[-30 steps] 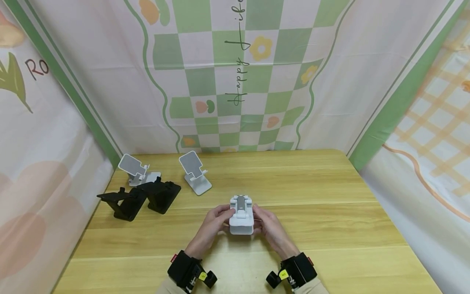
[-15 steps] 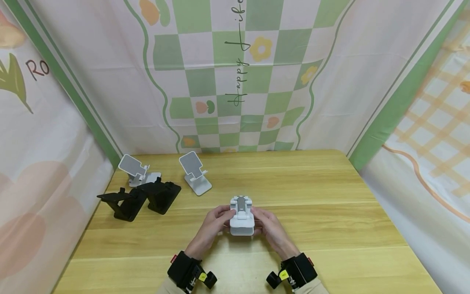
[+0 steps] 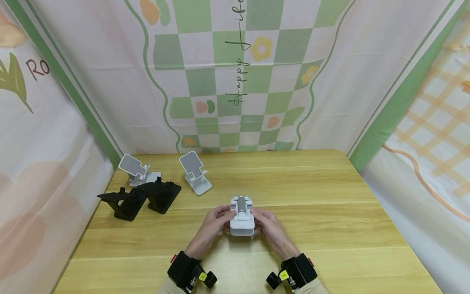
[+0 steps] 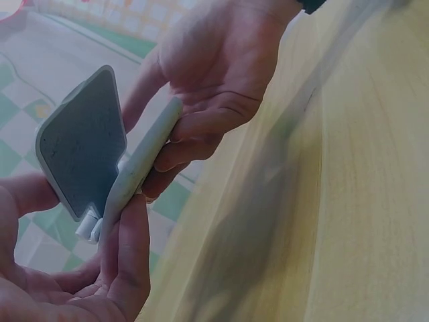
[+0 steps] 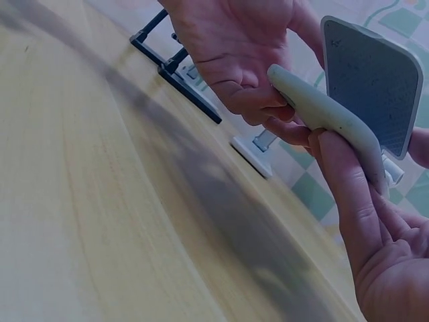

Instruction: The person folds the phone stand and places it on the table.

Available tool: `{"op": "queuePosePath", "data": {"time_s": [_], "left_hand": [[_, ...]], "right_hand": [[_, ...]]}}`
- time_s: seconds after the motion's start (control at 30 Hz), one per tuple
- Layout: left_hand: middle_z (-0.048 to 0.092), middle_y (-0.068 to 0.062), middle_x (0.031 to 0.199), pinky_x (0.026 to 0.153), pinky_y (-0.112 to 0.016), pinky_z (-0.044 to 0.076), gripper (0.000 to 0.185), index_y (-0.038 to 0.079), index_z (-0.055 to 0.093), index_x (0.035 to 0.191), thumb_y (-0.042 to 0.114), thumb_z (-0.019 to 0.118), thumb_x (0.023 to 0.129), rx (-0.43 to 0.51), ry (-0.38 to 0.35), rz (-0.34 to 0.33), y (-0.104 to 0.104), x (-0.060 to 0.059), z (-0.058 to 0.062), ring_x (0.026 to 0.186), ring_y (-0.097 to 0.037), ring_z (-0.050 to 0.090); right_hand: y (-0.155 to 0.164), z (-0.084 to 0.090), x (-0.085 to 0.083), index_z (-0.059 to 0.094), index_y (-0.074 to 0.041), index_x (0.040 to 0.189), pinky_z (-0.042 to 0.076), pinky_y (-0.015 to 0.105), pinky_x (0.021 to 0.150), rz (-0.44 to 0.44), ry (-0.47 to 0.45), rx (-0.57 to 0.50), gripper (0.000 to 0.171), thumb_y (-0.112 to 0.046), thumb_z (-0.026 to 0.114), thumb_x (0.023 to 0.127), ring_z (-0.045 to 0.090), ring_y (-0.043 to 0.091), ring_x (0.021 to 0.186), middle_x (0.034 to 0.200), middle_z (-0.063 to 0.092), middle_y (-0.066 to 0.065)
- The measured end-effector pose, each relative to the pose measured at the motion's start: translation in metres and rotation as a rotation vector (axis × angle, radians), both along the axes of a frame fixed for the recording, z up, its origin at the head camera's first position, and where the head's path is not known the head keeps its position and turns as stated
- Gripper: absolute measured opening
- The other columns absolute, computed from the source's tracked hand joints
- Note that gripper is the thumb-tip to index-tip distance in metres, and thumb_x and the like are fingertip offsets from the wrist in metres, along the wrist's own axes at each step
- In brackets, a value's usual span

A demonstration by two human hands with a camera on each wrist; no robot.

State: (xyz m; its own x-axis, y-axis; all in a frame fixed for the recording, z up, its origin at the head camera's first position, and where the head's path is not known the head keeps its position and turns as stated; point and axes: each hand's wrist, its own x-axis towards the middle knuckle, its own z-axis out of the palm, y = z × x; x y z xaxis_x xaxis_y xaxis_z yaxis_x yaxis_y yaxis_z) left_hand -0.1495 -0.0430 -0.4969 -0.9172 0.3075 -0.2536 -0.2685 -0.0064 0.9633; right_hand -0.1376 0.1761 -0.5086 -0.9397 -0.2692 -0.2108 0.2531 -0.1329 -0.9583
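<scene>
White phone stand [image 3: 242, 218] sits between left hand [image 3: 214, 222] and right hand [image 3: 269, 225], both gripping its sides above the counter [image 3: 330, 212]. Stands total: three white, two black.

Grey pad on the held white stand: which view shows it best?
Right wrist: the grey pad fills the frame, unobstructed. Left wrist shows it darker and angled. Head shows only a small grey strip on the white stand between both hands.
</scene>
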Motion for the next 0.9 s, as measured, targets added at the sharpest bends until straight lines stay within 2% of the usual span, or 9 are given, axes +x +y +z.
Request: {"op": "queuePosePath", "data": {"time_s": [0.3, 0.6, 0.9], "left_hand": [[0.067, -0.016, 0.122, 0.078, -0.028, 0.052, 0.060, -0.008, 0.050, 0.143, 0.032, 0.068, 0.100, 0.006, 0.004, 0.015, 0.0012, -0.0004, -0.0040, 0.091, -0.015, 0.061], [0.066, -0.015, 0.117, 0.076, -0.026, 0.054, 0.056, -0.010, 0.050, 0.142, 0.025, 0.068, 0.101, 0.007, 0.027, 0.017, 0.0007, 0.0006, -0.0046, 0.092, -0.014, 0.062], [0.065, -0.015, 0.120, 0.080, -0.027, 0.055, 0.053, -0.008, 0.051, 0.142, 0.022, 0.068, 0.101, -0.004, 0.022, 0.027, 0.0023, 0.0021, -0.0060, 0.096, -0.015, 0.064]], "right_hand": [[0.0013, -0.0024, 0.0000, 0.048, 0.018, 0.137, 0.059, 0.025, 0.066, 0.030, 0.036, -0.013, 0.051, -0.026, 0.049, 0.110, 0.070, 0.012, 0.082, 0.101, 0.074, 0.000], [0.0001, -0.0043, -0.0001, 0.050, 0.015, 0.137, 0.059, 0.026, 0.066, 0.022, 0.020, -0.011, 0.048, -0.025, 0.051, 0.110, 0.069, 0.013, 0.082, 0.101, 0.074, 0.001], [-0.0010, -0.0071, -0.0008, 0.046, 0.020, 0.138, 0.059, 0.024, 0.067, 0.042, 0.038, -0.029, 0.049, -0.020, 0.051, 0.109, 0.071, 0.012, 0.084, 0.100, 0.076, -0.001]]}}
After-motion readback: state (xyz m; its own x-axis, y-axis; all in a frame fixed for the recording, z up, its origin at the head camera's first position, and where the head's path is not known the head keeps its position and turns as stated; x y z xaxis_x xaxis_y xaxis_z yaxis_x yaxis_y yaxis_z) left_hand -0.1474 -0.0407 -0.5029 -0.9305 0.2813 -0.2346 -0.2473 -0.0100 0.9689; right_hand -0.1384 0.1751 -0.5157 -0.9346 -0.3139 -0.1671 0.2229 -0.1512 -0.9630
